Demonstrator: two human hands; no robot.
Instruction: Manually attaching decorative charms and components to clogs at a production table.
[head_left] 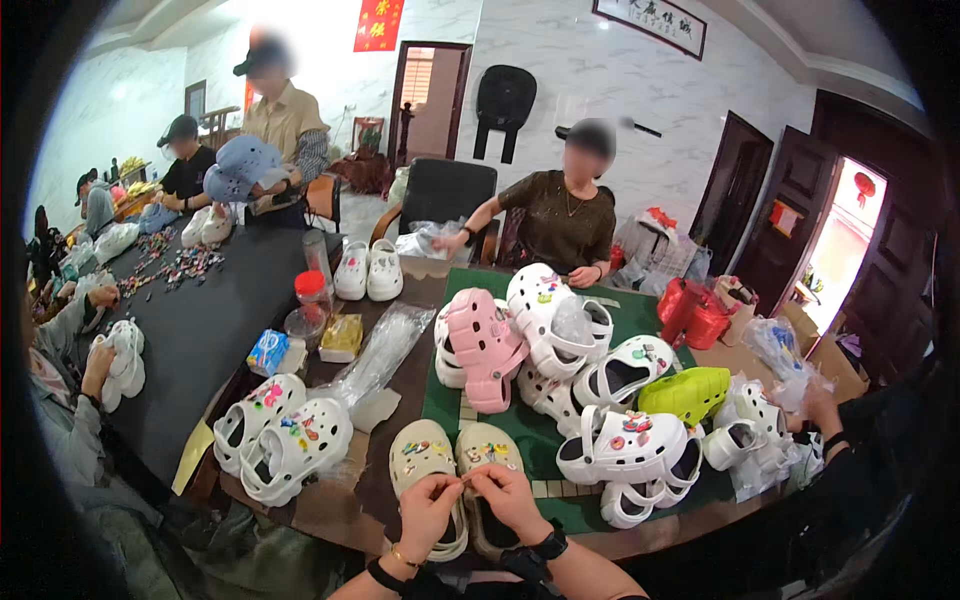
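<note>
Left hand point(427, 510) and right hand point(510, 497) fingertips pinched together on a small charm point(467, 482), above beige clogs point(455, 470), red-lidded jar point(312, 297) well beyond clogs, contents unclear

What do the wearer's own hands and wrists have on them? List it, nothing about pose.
Both hands are bare, no gloves and no sleeves in view. The left hand has a thin gold-coloured bracelet and a dark band at the wrist. The right hand has a black watch on a black strap.

The beige clogs point(452, 462) carried multicoloured charms. The mat point(650, 318) was dark green, with a pink clog point(485, 345) and a lime-green clog point(688, 392) among white ones.
</note>
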